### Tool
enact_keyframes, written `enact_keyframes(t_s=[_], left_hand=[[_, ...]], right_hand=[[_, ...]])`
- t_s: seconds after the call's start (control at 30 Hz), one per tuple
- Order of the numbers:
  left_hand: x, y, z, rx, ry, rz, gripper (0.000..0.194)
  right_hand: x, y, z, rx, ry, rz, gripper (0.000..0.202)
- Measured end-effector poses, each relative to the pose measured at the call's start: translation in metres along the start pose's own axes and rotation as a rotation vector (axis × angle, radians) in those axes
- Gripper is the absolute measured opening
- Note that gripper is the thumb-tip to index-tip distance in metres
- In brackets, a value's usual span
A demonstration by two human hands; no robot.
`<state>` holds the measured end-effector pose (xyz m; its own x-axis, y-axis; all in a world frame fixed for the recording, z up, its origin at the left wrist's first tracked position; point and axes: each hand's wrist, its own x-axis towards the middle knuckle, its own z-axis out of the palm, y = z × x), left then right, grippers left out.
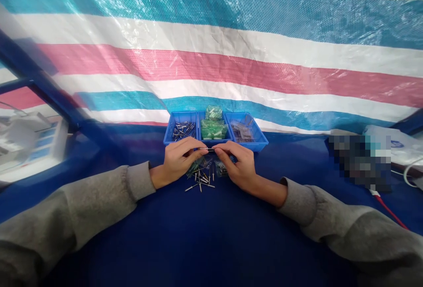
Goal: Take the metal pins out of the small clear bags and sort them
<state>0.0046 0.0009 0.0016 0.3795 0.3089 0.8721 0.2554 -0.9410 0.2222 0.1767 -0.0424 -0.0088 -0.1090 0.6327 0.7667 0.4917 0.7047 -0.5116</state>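
Observation:
My left hand (180,157) and my right hand (238,163) meet in front of the bins, each with thumb and forefinger pinched. Between the fingertips lies a thin silver blind rivet (210,149), held level by both hands; whether it is one piece or two side by side I cannot tell. Under the hands, a loose pile of blind rivets (202,181) with pale bodies and thin pins is scattered on the blue table (211,234). Small clear bags (220,169) lie by the pile, partly hidden by my right hand.
Three joined blue bins stand behind my hands: the left bin (167,135) holds dark metal pins, the middle has green-tinted bags (214,128), the right has clear bags (243,132). A striped tarp (211,67) hangs behind. At right are a blurred-out object (360,161) and a red cable (391,212).

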Motion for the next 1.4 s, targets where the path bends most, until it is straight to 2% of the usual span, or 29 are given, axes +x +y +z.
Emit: enact_keyframes(t_s=[0.5, 0.93, 1.07, 1.2, 1.4], left_hand=[[0.0, 0.0003, 0.0014, 0.01, 0.039, 0.002, 0.006], [-0.0023, -0.0007, 0.0022, -0.03, 0.055, -0.025, 0.007], [-0.0051, -0.0003, 0.0024, -0.125, 0.024, -0.021, 0.001], [-0.0083, -0.0004, 0.0025, -0.235, 0.035, -0.041, 0.008], [-0.0087, 0.0001, 0.0029, -0.234, 0.057, -0.116, 0.005]], right_hand=[[-0.0007, 0.0006, 0.0003, 0.016, 0.055, 0.06, 0.013], [-0.0006, -0.0015, 0.0006, -0.002, 0.033, 0.05, 0.015], [-0.0002, -0.0017, 0.0012, -0.002, 0.031, 0.026, 0.016], [0.0001, -0.0014, 0.0019, 0.005, 0.029, 0.037, 0.017], [0.0004, -0.0017, 0.0017, 0.025, 0.029, 0.042, 0.015]])
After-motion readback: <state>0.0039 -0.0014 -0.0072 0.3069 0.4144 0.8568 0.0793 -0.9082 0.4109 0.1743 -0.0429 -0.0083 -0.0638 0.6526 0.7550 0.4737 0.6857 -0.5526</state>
